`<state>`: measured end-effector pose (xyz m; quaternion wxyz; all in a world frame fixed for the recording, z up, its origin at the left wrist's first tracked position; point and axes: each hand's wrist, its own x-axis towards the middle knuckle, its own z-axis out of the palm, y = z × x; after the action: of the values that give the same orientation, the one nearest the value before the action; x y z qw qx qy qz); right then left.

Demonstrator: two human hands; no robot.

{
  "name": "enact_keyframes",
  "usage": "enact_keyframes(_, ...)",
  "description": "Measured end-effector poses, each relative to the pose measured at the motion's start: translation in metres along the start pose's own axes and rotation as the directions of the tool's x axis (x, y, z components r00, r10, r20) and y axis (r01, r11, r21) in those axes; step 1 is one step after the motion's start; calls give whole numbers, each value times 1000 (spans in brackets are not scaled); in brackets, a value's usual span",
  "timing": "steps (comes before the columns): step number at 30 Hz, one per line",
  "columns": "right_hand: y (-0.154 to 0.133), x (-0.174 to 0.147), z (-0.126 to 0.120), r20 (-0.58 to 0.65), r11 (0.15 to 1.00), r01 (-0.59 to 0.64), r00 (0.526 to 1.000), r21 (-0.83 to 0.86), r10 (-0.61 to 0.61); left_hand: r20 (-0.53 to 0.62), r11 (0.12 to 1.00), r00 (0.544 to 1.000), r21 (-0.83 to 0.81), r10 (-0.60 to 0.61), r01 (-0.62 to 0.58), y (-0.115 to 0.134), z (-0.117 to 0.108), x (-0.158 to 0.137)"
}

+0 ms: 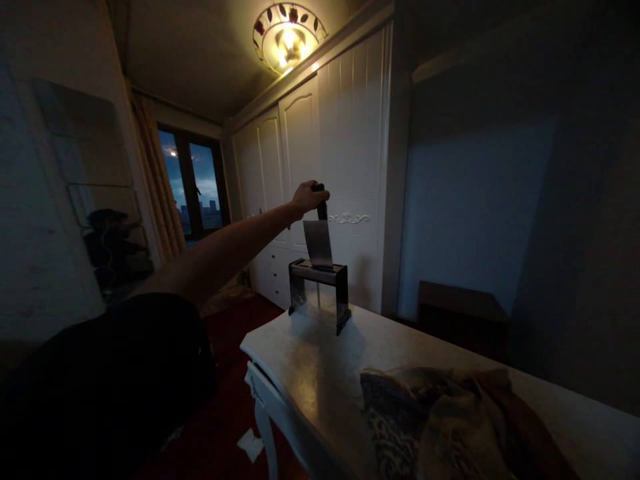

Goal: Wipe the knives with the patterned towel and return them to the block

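My left hand (308, 195) reaches out over the table, its fingers wrapped round the dark handle of a cleaver (319, 243). The broad metal blade points downward, and its lower edge meets the slotted top of a knife block (300, 272). I cannot tell how deep the blade sits in the slot. The block has dark ends and clear sides, and it stands upright near the far end of the white table (320, 373). No part of my right hand shows.
A patterned, crumpled cloth (435, 420) lies on the near part of the table. White wardrobes (350, 147) rise behind the block. A dark cabinet (460, 303) stands at the right, and a white scrap (250, 445) lies on the red floor.
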<state>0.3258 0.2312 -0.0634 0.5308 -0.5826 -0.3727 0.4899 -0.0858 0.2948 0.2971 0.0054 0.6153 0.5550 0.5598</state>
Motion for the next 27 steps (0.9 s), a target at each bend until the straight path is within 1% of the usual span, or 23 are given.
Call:
enact_keyframes(2, 1, 1, -1, 56, 999, -38, 998, 7, 38, 8, 1000, 1000, 0, 3, -3, 1, -1, 0)
enact_keyframes(4, 2, 2, -1, 79, 997, -71, 994, 6, 71, 13, 1000, 1000, -9, 0, 0, 2, -2, -1)
enact_keyframes(13, 0, 1, 0, 107, 991, -135, 985, -9, 135, 48, 1000, 999, -12, -17, 18, 10, -5, -8)
enact_keyframes(20, -6, -8, 0, 103, 992, -122, 987, -23, 123, 60, 1000, 998, 3, -24, 24, 11, -5, -11)
enact_keyframes(27, -11, -12, 2, 78, 995, -95, 992, -35, 98, 118, 996, 993, 86, -7, -3, -2, 5, -16)
